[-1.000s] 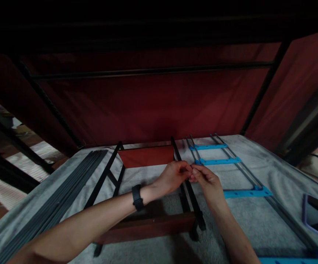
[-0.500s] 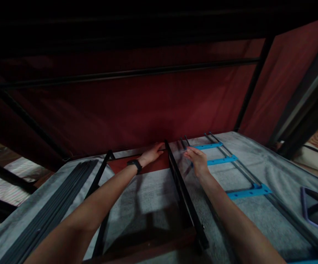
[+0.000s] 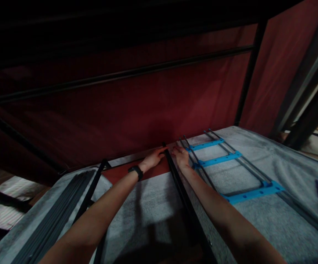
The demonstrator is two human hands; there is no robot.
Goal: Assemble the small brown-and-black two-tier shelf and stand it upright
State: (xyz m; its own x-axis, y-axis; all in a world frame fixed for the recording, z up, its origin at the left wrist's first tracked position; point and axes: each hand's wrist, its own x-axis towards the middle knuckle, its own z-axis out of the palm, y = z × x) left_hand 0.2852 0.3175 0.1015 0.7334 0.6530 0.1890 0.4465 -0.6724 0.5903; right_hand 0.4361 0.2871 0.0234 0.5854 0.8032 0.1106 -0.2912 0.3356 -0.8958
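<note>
Where both arms reach, left hand [image 3: 154,158] gripping black rail [image 3: 172,172] end, right hand [image 3: 180,155] beside (grip unclear).

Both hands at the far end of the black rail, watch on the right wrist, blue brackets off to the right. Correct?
Not quite: the head view shows the watch on the left wrist, not the right. The rest holds: the left hand and right hand are both at the far end of the black rail, and the blue brackets lie off to the right.
</note>
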